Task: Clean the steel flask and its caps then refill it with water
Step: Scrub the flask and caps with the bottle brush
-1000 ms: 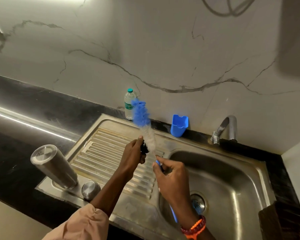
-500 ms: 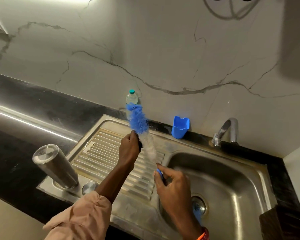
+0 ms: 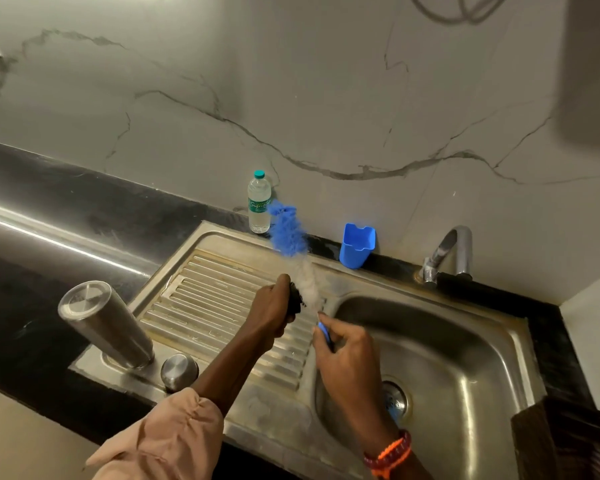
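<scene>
1. Head view takes in a white marble wall (image 3: 326, 98) with dark veins, rising behind a black stone tabletop (image 3: 49, 209) that carries a stainless steel sink (image 3: 465, 341) with a ribbed drainboard (image 3: 222, 306) on its left side.
2. Steel flask (image 3: 104, 323) stands upside down, base up, on the near left corner of the drainboard, with a round steel cap (image 3: 179, 371) just beside it on the right.
3. Left hand (image 3: 274, 310) has its fingers curled round a small black cap (image 3: 297, 299), pressed against the white bristles of a bottle brush (image 3: 288, 233) whose blue tip points up toward the wall.
4. Right hand (image 3: 347, 355) pinches the brush's blue handle between thumb and fingers, over the edge between drainboard and basin.
5. Against half a second ago, the brush's blue tip has swung right, clear of the water bottle it then overlapped, and an orange bracelet (image 3: 390, 453) on the right wrist has come fully into sight; flask and steel cap have not moved.
6. Behind the sink stand a clear plastic water bottle (image 3: 259, 206) with a green cap, a blue plastic holder (image 3: 357, 245) against the wall, and a chrome tap (image 3: 447, 254) over the basin's far edge.
7. Peach sleeve (image 3: 167, 441) covers the near left forearm, and a dark basket (image 3: 568, 441) cuts into the lower right corner.
</scene>
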